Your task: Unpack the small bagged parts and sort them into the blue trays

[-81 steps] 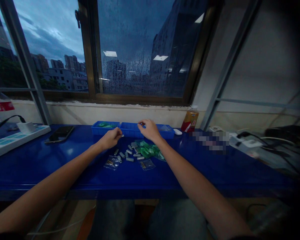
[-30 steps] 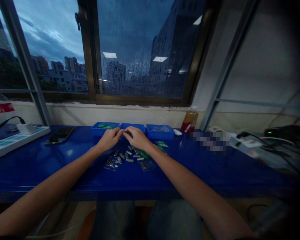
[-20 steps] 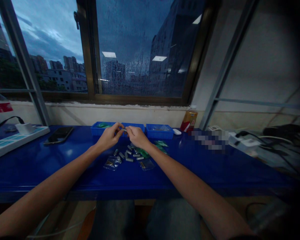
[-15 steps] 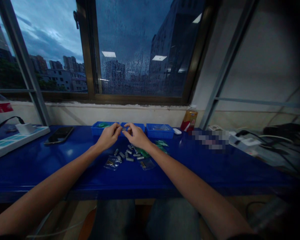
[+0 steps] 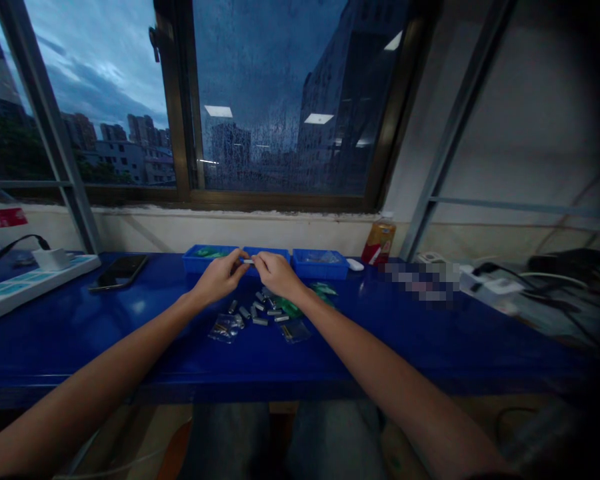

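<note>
Between my two hands a small silvery metal cylinder is held level, its kind too small to make out further. My left hand pinches its left end between thumb and fingers. My right hand closes on the right end, with the fingertips partly hidden. Just below the hands, several loose metal cylinders lie scattered on the blue table. A clear bag with brass-coloured pieces rests at their left, and another clear bag at their right. Green plastic packets lie partly behind my right wrist.
Three blue trays stand along the back: a left tray with green packets, a middle one behind my hands, and a right tray. A phone and power strip lie left; a drink carton stands right.
My fingers have shifted around the small cylinder, and more of its pale length shows between them. My right hand's fingers have curled closer together. The things on the table stay put.
</note>
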`<state>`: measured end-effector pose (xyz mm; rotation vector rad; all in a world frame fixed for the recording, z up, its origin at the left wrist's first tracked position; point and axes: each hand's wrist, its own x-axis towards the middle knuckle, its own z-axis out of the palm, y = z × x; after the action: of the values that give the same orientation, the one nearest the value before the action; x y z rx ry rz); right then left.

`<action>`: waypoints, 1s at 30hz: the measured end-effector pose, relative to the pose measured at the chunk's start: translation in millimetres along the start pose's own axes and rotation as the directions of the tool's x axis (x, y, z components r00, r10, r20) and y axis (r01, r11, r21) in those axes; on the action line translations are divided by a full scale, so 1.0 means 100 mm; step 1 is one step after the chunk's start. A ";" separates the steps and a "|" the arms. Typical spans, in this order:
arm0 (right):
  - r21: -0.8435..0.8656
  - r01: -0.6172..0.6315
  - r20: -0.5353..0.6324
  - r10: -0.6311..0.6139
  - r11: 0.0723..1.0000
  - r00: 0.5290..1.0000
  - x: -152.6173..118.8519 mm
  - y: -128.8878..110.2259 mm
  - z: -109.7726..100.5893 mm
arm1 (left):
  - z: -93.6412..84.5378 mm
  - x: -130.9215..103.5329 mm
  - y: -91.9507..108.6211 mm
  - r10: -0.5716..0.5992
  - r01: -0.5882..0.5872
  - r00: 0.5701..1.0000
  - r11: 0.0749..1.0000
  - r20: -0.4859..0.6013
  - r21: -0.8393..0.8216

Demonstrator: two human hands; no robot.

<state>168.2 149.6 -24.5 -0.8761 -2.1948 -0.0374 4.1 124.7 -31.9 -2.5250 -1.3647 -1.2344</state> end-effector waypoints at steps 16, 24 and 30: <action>-0.012 0.025 0.033 -0.025 1.000 0.999 -0.01 0.00 0.01 | -0.04 -0.01 0.03 -0.012 0.009 0.998 0.999 -0.060 -0.049; 0.080 0.006 0.033 -0.009 0.997 0.999 -0.03 -0.02 0.01 | -0.04 0.01 0.02 -0.023 0.024 0.996 1.000 -0.081 0.013; 0.077 0.021 0.009 -0.022 0.997 1.000 -0.04 -0.04 -0.01 | -0.08 0.01 0.05 -0.031 0.037 0.998 0.993 -0.060 0.112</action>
<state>168.1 143.7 -25.8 -0.8113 -2.1995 0.0402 3.0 119.5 -23.7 -2.3817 -1.4277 -1.1903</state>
